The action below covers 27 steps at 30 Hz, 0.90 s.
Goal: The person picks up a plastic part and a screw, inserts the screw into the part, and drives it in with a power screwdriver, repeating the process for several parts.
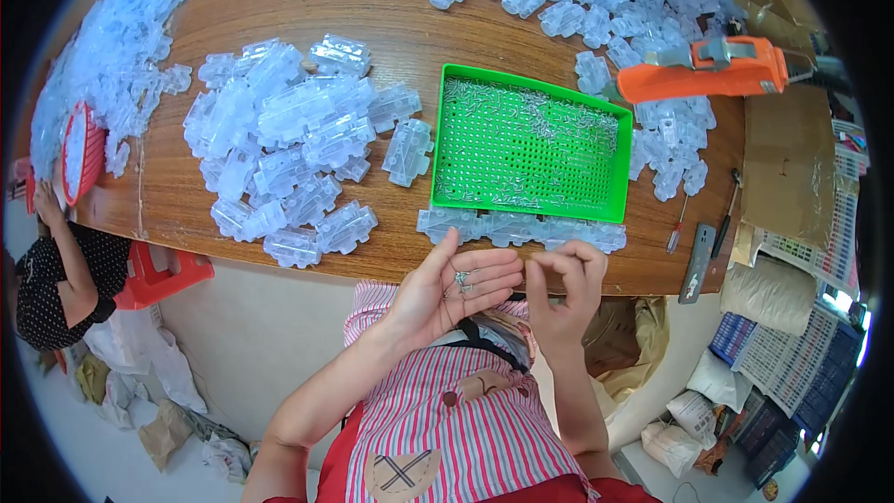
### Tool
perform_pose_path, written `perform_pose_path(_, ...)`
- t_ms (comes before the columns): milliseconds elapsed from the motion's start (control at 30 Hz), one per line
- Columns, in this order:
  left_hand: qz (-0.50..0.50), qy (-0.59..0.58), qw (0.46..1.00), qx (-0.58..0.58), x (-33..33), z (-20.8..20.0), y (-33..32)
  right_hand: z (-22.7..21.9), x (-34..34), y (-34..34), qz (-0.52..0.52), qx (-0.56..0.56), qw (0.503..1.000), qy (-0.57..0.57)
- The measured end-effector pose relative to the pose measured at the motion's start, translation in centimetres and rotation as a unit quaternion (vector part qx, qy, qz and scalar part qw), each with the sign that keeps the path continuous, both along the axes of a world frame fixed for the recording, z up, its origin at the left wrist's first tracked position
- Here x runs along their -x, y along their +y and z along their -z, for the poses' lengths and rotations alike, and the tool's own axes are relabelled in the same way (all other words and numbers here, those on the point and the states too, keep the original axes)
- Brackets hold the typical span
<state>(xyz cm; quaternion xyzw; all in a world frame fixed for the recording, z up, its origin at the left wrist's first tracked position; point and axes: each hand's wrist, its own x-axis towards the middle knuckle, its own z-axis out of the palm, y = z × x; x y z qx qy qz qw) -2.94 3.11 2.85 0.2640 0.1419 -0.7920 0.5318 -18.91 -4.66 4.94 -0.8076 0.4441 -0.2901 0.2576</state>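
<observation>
My left hand (pixel 430 291) is palm up with its fingers stretched out, cradling a few small silver screws (pixel 463 281). Beside its fingertips, my right hand (pixel 566 291) has thumb and fingertips together in a pinch; whatever is between them is too small to make out. Just beyond both hands, a row of clear plastic housings (pixel 507 229) lies along the table's near edge. Behind that row stands a green perforated tray (pixel 627 168) with many loose screws scattered over its bottom.
A pile of clear housings (pixel 312 121) covers the table's left middle, with more heaped at the back. An orange electric screwdriver (pixel 703 74) hangs at right. Near the right edge lie a phone (pixel 696 264) and a hand screwdriver (pixel 677 231). Another person's arm (pixel 74 256) reaches toward a red basket (pixel 86 154).
</observation>
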Motion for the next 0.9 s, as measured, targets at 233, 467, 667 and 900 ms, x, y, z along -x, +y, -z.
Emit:
perform_pose_path(233,-0.045,0.08,0.995,0.044,0.8,-0.5,-0.5,-1.8,-1.4,1.3,-0.078,0.002,0.995,0.058)
perform_pose_path(467,-0.018,-0.058,0.997,0.054,1.3,-0.9,-0.1,-0.9,-2.2,2.1,-0.04,0.015,0.997,0.065)
perform_pose_path(667,-0.043,-0.047,0.998,-0.021,1.1,-0.5,0.5,0.1,-1.7,0.3,-0.03,-0.008,0.999,0.026)
perform_pose_path(900,-0.012,-0.142,0.987,-0.073,-0.7,0.0,1.2,2.6,-2.8,-1.2,-0.07,-0.01,0.996,0.052)
